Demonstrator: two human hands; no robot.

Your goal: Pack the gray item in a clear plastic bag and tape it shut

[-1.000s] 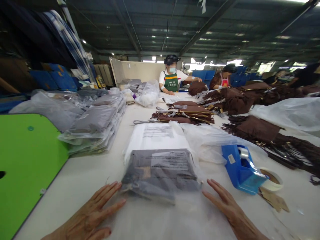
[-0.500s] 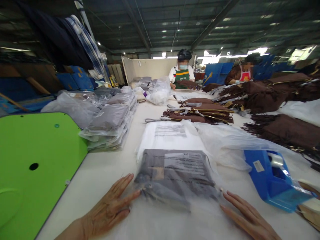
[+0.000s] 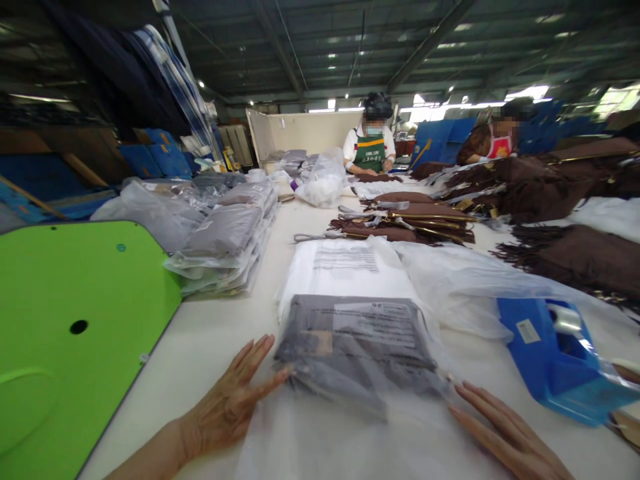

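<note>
A dark grey folded item in a clear plastic bag (image 3: 355,353) lies in front of me, with printed text and a tan tag showing through. Its long loose plastic end spreads toward me. My left hand (image 3: 227,407) is open, fingers spread, its index fingertip touching the bag's left side. On the opposite side my right hand (image 3: 505,427) is open too, its straight fingers resting at the bag's right edge. Beneath the far end of the bag is a stack of white plastic bags (image 3: 345,267) with printed lines.
A green board (image 3: 75,280) stands at the left, beside a pile of bagged grey items (image 3: 225,233). To the right are a blue tape dispenser (image 3: 540,353) and brown fringed bags (image 3: 400,213). A co-worker (image 3: 370,147) stands across the table.
The view has shifted slightly. Both my hands stay at the sides of the bagged grey item, hardly moved. Across the table, the co-worker's hands have changed position over a brown item.
</note>
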